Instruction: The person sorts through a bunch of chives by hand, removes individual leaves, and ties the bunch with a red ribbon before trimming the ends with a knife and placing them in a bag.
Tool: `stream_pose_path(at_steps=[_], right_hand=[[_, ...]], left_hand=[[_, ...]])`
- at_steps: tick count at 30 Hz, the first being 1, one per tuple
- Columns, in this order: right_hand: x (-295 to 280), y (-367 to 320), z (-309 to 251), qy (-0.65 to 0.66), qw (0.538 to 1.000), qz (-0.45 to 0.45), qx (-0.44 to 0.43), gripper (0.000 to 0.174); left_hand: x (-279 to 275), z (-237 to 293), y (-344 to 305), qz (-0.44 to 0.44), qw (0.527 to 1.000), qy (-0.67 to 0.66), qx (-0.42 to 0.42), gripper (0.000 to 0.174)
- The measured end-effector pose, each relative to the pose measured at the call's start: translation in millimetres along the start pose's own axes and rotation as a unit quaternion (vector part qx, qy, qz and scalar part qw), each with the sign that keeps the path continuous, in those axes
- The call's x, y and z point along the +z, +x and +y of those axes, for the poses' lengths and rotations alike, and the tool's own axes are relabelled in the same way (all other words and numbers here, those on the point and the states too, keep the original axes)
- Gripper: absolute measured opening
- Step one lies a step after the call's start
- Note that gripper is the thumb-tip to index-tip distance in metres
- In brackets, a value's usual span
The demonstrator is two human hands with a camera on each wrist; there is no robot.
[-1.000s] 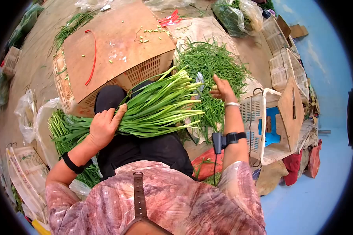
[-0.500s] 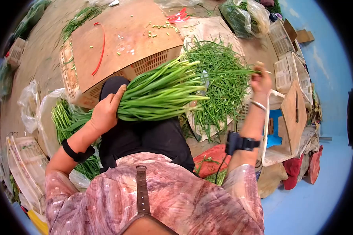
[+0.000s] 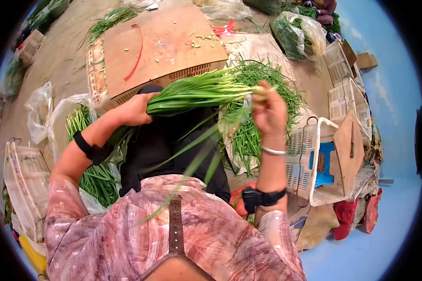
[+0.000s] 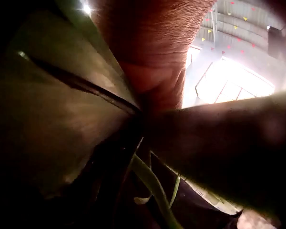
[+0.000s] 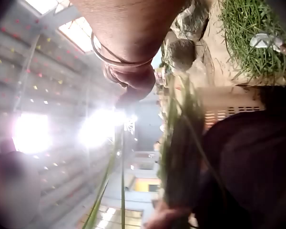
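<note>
A bundle of long green stalks (image 3: 192, 92) with pale ends lies across the dark-trousered lap in the head view. The left hand (image 3: 137, 108) grips its leafy end, fingers partly hidden under the leaves. At the pale ends on the right, the right hand (image 3: 269, 108) pinches some stalks, whose loose leaves hang blurred towards the shirt. In the right wrist view the right hand (image 5: 131, 78) is above the hanging leaves (image 5: 105, 186). Leaves and skin fill the dark left wrist view closely.
A board (image 3: 162, 47) on a crate stands ahead, with a red strip and cut bits on it. A heap of loose greens (image 3: 262, 77) lies on a cloth to its right. White crates (image 3: 314, 161) stand at right; a plastic bag holds more stalks (image 3: 98, 182) at left.
The right hand has gone out to the right over the heap, then come back to the bundle's pale ends with stalks in its fingers. The left hand keeps its grip, its wrist turned.
</note>
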State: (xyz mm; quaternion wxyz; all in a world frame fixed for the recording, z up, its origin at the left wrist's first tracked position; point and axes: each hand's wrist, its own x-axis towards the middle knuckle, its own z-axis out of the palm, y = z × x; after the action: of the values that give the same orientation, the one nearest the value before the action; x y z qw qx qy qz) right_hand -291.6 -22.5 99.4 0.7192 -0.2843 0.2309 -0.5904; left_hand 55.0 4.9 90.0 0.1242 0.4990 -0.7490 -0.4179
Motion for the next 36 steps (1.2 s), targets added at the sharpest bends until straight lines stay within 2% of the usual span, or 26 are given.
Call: stream_pose_path(at_steps=[1,2,3,5,7,8,9,11,12,13,15,19,23,29,34,36], right_hand=[[14,1,25,-0.147,0.983,0.104,-0.021,0.019],[12,3,46,-0.176,0.977,0.11,-0.046,0.017],[12,3,58,-0.158,0.978,0.126,-0.057,0.017],[13,4,74,-0.078,0.979,0.181,-0.058,0.017],[12,3,81,-0.025,0.983,0.173,-0.064,0.016],[13,4,84,-0.027,0.981,0.178,-0.066,0.016],[15,6,86,-0.029,0.98,0.183,-0.068,0.016],[16,11,89,-0.012,0.982,0.176,-0.065,0.017],[16,12,90,0.002,0.984,0.166,-0.066,0.018],[14,11,92,0.003,0.984,0.168,-0.065,0.018],[12,9,98,-0.073,0.976,0.192,-0.068,0.022],[7,-5,101,-0.042,0.98,0.184,-0.058,0.016],[-1,-11,92,-0.057,0.987,0.138,-0.065,0.02],[-8,-19,89,-0.062,0.986,0.139,-0.074,0.025],[-14,-26,86,-0.081,0.985,0.137,-0.071,0.025],[-14,-28,82,-0.148,0.978,0.123,-0.083,0.026]], left_hand=[[-2,3,-1,-0.001,1.0,0.001,-0.003,0.063],[-4,6,-2,-0.016,1.0,-0.001,0.0,0.06],[-6,5,-3,-0.029,1.0,-0.003,0.001,0.057],[-5,1,-5,-0.027,0.999,-0.007,0.022,0.064],[-3,1,-6,-0.041,0.998,-0.046,0.025,0.069],[-2,1,-6,-0.049,0.997,-0.062,0.019,0.082],[3,-4,-8,-0.053,0.997,-0.063,0.014,0.082],[13,-10,-9,0.015,0.999,-0.017,0.03,0.096],[20,-11,-12,0.041,0.999,0.031,0.014,0.107],[28,-5,-15,0.045,0.995,0.089,-0.017,0.11],[46,10,-20,0.084,0.975,0.194,-0.064,0.111],[67,20,-26,0.118,0.958,0.245,-0.087,0.115],[75,20,-29,0.151,0.953,0.26,-0.026,0.122],[87,23,-34,0.186,0.948,0.259,0.009,0.127],[99,23,-37,0.187,0.927,0.326,-0.01,0.121],[102,20,-36,0.189,0.923,0.335,-0.006,0.119]])
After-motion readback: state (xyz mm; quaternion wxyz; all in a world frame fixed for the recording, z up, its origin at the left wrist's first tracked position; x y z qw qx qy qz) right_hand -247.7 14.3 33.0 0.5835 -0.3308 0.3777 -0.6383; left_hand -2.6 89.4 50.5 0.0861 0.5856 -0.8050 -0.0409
